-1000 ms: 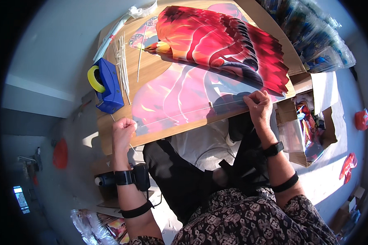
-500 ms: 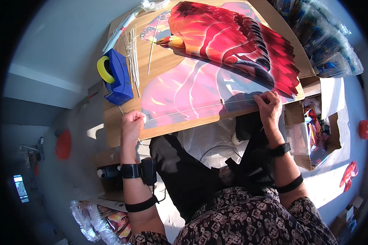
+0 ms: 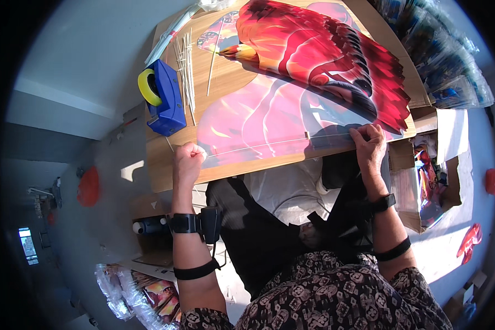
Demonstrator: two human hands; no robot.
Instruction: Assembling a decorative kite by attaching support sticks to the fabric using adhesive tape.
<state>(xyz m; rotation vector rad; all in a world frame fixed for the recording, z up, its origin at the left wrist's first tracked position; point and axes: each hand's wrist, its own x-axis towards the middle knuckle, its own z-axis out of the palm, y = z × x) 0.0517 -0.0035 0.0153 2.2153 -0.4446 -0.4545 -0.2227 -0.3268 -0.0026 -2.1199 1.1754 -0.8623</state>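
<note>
While left hand point(image 3: 188, 161), right hand point(image 3: 371, 147) pinch pale line point(image 3: 258, 145), dark tab point(image 3: 307, 135) illegible.

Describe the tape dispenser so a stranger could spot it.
Find the wooden table, then its left edge beyond the left hand. The tape dispenser sits there, beside pale sticks; unlike them, it is bulky and blue, with a yellow roll.

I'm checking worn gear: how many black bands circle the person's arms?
4 black bands: left wristband, left forearm strap, right wristband, right forearm strap; patterned sleeves may hide others.
</note>
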